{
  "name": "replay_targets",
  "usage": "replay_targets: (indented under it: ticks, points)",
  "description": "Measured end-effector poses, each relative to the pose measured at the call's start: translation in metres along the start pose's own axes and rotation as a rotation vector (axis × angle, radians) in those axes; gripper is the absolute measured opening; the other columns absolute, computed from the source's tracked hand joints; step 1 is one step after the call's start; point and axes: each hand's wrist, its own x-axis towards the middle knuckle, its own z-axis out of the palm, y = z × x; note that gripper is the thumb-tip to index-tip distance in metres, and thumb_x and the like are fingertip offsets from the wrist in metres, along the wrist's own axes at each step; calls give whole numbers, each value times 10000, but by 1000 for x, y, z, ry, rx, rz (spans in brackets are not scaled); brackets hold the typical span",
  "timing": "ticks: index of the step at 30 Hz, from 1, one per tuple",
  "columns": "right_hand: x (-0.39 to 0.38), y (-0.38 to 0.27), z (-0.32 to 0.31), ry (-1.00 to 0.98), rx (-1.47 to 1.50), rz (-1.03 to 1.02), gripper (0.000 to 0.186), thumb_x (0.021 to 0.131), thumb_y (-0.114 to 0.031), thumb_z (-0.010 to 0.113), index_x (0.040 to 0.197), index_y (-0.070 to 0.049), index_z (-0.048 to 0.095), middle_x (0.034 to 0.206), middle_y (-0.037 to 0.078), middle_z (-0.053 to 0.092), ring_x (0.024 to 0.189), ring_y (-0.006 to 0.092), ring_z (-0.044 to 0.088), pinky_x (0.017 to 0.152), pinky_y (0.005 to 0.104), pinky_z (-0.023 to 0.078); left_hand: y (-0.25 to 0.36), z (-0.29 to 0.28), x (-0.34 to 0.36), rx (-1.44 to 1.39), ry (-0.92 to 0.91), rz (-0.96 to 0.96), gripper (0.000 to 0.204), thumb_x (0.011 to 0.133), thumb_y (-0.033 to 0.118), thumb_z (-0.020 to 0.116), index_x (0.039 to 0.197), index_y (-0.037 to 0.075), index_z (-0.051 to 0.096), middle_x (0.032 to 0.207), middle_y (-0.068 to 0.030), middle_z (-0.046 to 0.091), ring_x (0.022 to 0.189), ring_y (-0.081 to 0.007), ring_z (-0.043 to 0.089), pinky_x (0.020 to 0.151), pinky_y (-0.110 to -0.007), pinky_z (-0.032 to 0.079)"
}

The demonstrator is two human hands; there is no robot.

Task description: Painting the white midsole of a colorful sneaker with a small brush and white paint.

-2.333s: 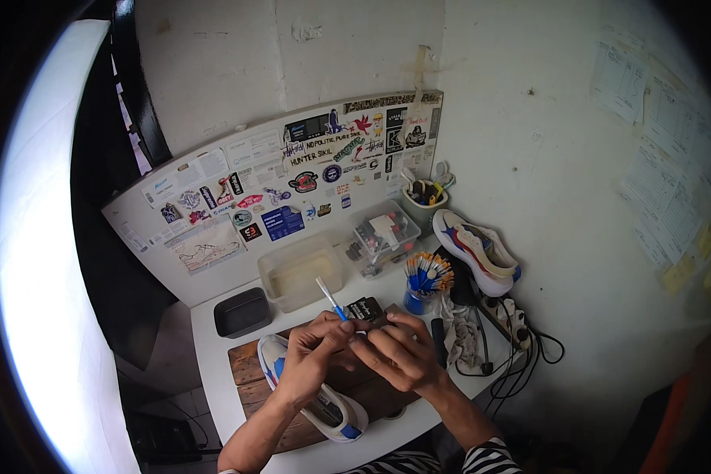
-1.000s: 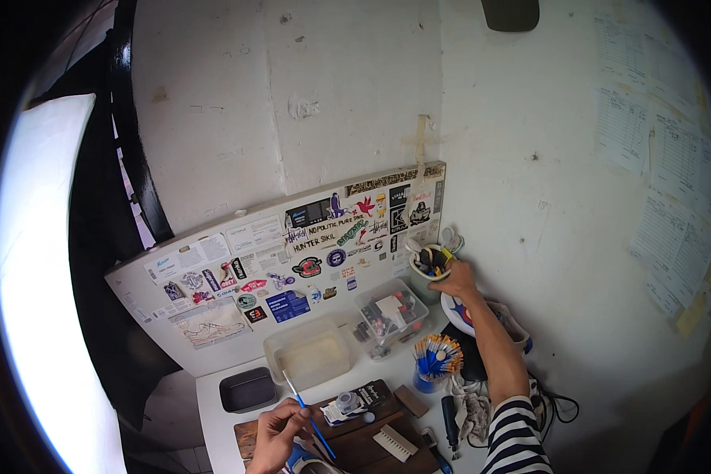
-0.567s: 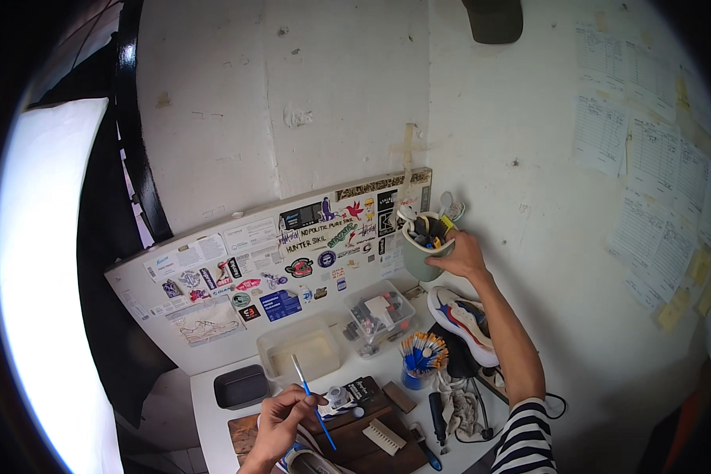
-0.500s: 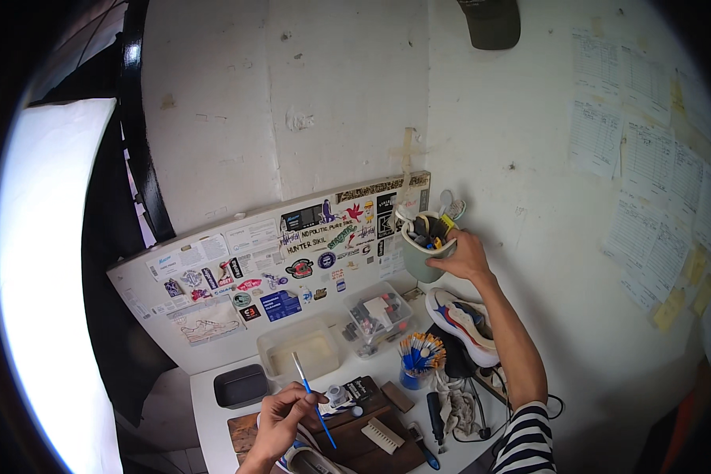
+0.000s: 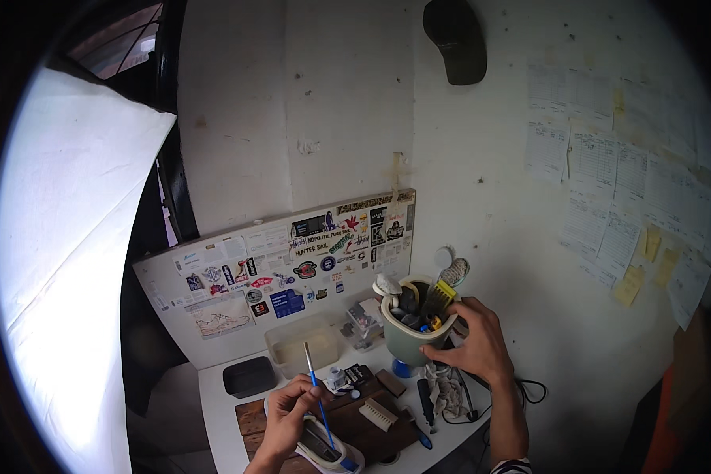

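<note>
Above the right part of the white surface point(image 5: 220, 407), the right hand point(image 5: 480, 341) holds a grey-green pot point(image 5: 407, 340), with the thumb on its outer wall and the fingers bent at its rim, so this hand is closed around the edge. The mouth of the pot is turned up, and it is full of mixed tools, among which a yellow brush point(image 5: 445, 291) stands near the fingers. Just under the pot, a blue piece is visible, but most of it is hidden.

On the other side, the left hand point(image 5: 292, 411) pinches a thin paintbrush point(image 5: 323, 415) with a blue handle between thumb and fingers. The paintbrush is a little tilted, its pale tip pointing upward and its lower end over the shoe point(image 5: 317, 444); whether they touch, I cannot tell. This shoe lies on the dark wooden board point(image 5: 251, 423), partly covered by the left hand.

To the right of the shoe, a cream-coloured brush point(image 5: 378, 414) rests on the same board, and near it are a black tool point(image 5: 426, 401) and a crumpled cloth point(image 5: 448, 395). Behind the left hand stand a black tray point(image 5: 249, 378) and a translucent tub point(image 5: 302, 344), side by side
</note>
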Motion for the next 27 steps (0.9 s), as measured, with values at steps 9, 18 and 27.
replay_targets:
  ticks: [9,18,27]
  points:
    - [-137,-72,-59,84,-27,90,626,605,-389,952,992,39,709,1016,154,698,921,300,727,830,411,590,-13,78,-45,-289,-59,61,275,1039,192,537,956,-42,654,1271,-167,641,991,-210,652,917,-370,532]
    - [-252,-142,-139,259,-285,302,604,620,-424,940,983,8,724,996,167,685,902,312,728,774,408,594,-23,163,-92,-453,-272,-199,482,1015,404,563,1075,-66,650,1186,-183,659,993,-234,670,890,-411,555]
    - [-333,-217,-210,332,-542,531,645,653,-529,913,1051,-53,738,1063,156,650,947,302,713,793,415,586,-20,243,-133,-640,-627,-227,314,990,308,542,857,24,529,1108,-174,647,1050,-272,626,997,-448,486]
